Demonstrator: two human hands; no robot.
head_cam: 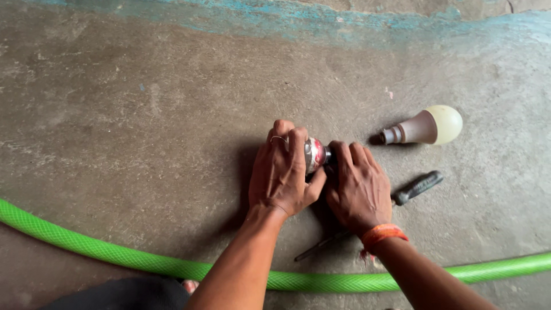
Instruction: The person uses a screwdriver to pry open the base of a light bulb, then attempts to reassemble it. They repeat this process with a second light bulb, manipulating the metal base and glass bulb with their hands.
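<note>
Gripping the bulb (pixel 314 154) at the frame's middle, the left hand (pixel 281 175) wraps its body and the right hand (pixel 357 186) pinches its base; 2 firm hands, twist gently, no squeezing.

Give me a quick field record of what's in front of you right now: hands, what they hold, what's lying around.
left hand: wrapped over a bulb body, a ring on one finger
right hand: grip at the bulb's metal base end, orange wristband
spare bulb: lies on its side, apart from the hands
screwdriver: on the floor, partly under the right hand
green hose: runs across the concrete floor
</note>
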